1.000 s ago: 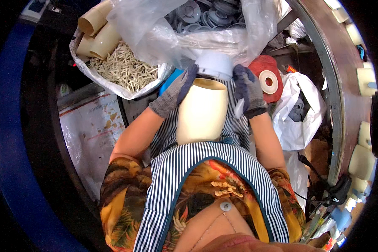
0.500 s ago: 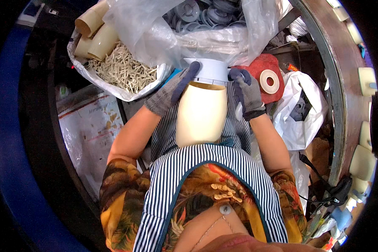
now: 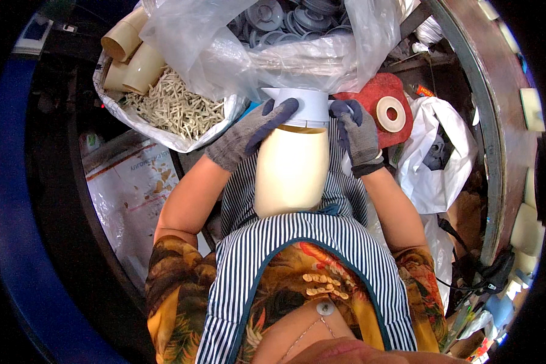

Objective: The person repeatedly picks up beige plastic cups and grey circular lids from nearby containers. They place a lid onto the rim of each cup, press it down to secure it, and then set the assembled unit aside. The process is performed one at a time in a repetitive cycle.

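A cream jug body (image 3: 291,173) stands against my striped apron, its rim towards the far side. On that rim sits a pale bluish-white jug top (image 3: 306,104) with a pointed spout at its left; a dark gap shows between the two. My left hand (image 3: 249,132), in a grey glove with navy fingertips, grips the top's left side, thumb across its wall. At the opposite side my right hand (image 3: 357,134), gloved alike, has its fingers curled in against the top's edge; what they close round is mostly hidden.
Beyond my hands, a clear plastic bag (image 3: 212,67) holds grey discs (image 3: 264,15). A white sack (image 3: 158,136) at left carries small cream sticks and cream jug bodies (image 3: 144,68). At right are a red piece (image 3: 373,94) with a cream ring (image 3: 390,114), a white bag (image 3: 431,188) and a metal-edged bench (image 3: 482,151).
The jug top has come slightly nearer to me and sits closer on the body's rim. My left thumb reaches further across it. The surroundings have shifted a little in view.
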`<state>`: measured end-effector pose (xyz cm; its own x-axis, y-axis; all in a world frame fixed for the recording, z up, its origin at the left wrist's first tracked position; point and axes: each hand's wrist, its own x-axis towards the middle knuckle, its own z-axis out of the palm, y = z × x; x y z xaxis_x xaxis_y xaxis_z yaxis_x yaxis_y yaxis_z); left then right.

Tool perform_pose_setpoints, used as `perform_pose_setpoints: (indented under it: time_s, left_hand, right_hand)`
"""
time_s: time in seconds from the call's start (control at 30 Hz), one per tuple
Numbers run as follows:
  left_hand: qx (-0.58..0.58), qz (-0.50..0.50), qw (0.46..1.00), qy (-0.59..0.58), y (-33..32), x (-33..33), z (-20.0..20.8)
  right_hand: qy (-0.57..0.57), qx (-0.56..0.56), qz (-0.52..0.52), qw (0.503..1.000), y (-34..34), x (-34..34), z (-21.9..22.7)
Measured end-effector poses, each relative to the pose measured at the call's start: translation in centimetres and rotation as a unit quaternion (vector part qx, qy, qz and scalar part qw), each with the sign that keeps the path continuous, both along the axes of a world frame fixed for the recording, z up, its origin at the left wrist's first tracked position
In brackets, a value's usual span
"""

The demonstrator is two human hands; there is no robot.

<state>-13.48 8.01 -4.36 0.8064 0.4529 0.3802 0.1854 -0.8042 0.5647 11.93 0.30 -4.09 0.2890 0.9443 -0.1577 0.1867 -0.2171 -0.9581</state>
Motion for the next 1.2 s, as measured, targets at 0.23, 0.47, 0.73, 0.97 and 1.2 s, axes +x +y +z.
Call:
perform_pose_setpoints:
  time_s: [0.23, 0.47, 0.73, 0.97, 1.2]
  left_hand:
    - [-0.128, -0.065, 0.988, -0.055, -0.1, 1.0, 0.1]
    - [-0.481, 0.056, 0.874, -0.031, -0.7, 1.6, 2.6]
    - [-0.621, 0.105, 0.775, -0.052, -2.3, 1.4, 3.6]
    - [-0.569, 0.133, 0.810, -0.050, -2.3, 2.3, 3.5]
    - [-0.433, 0.094, 0.897, -0.004, -1.7, 1.8, 2.9]
  right_hand:
    - [-0.097, 0.036, -0.008, 0.995, -0.3, -0.2, -0.9]
    - [-0.119, 0.037, -0.031, 0.992, -1.3, -1.9, 0.1]
    - [-0.142, 0.032, -0.011, 0.989, -1.3, -2.1, 0.1]
    - [-0.151, 0.075, -0.026, 0.985, -2.0, -1.7, -0.5]
    - [-0.200, 0.063, -0.040, 0.977, -1.3, -1.6, -1.8]
